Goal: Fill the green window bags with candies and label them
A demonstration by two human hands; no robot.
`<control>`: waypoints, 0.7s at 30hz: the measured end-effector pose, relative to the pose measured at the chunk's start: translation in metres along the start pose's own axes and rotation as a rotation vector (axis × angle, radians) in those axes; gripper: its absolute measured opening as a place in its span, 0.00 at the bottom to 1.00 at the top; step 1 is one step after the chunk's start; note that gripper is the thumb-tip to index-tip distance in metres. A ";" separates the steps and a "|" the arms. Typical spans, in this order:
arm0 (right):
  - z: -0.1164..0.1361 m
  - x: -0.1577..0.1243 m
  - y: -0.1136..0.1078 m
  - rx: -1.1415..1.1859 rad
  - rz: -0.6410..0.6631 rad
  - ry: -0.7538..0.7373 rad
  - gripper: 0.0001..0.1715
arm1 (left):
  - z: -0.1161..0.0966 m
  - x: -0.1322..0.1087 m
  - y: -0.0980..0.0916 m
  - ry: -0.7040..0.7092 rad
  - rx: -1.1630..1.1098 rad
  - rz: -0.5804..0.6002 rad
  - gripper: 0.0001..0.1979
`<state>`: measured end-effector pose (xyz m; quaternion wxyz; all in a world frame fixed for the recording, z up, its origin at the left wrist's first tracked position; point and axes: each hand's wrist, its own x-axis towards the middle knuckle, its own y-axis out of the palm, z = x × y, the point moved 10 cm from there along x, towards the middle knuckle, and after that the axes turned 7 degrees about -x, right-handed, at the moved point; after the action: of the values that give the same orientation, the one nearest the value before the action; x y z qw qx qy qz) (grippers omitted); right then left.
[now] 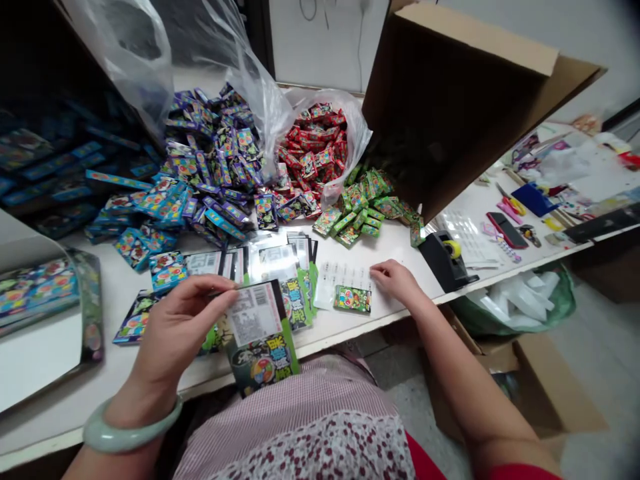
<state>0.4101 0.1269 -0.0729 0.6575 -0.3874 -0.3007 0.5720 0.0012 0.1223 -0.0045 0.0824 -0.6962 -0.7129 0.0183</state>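
My left hand (173, 327) pinches the top edge of a flat printed pack (260, 343), dark and green with a white barcode panel, and holds it tilted over the table's front edge. Under my right hand (397, 281), the bent fingertips meet the right edge of a sheet of small clear labels (327, 280); thumb and forefinger are close together. A small green box (353, 299) lies on the sheet's lower part, just left of that hand. More flat packs (300, 293) overlap on the table between my hands. A blue box (167, 270) sits beyond my left hand.
Piles of purple boxes (215, 147), red boxes (317, 150) in a plastic bag, green boxes (367, 200) and blue boxes (163, 200) fill the back. A cardboard carton (480, 40) tips in from the right. A black tape dispenser (443, 263) stands at the front edge.
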 end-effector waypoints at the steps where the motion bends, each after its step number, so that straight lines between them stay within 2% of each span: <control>1: -0.002 -0.001 0.004 -0.015 0.003 0.009 0.06 | -0.001 0.000 0.000 -0.004 -0.001 0.000 0.03; 4: -0.001 -0.003 0.010 -0.038 -0.009 0.025 0.06 | -0.003 -0.001 0.000 -0.019 -0.005 0.000 0.03; 12: 0.006 -0.017 0.008 0.026 -0.010 0.004 0.05 | 0.000 0.000 -0.003 -0.012 0.039 -0.028 0.04; 15: -0.001 -0.022 0.001 0.114 0.019 0.002 0.07 | 0.001 0.000 -0.002 0.006 0.033 -0.003 0.04; 17: 0.002 -0.024 -0.012 0.171 0.027 -0.002 0.11 | -0.001 0.000 0.001 0.031 0.011 0.021 0.04; 19: 0.022 -0.025 -0.025 0.242 0.049 -0.037 0.14 | -0.008 -0.001 0.007 0.088 -0.017 0.034 0.05; 21: 0.067 -0.027 -0.032 0.364 0.137 -0.151 0.14 | -0.019 -0.003 0.013 0.158 -0.031 0.038 0.05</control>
<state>0.3663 0.1104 -0.0095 0.6519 -0.2377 -0.2139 0.6876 0.0171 0.1185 0.0120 0.1273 -0.7101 -0.6910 -0.0462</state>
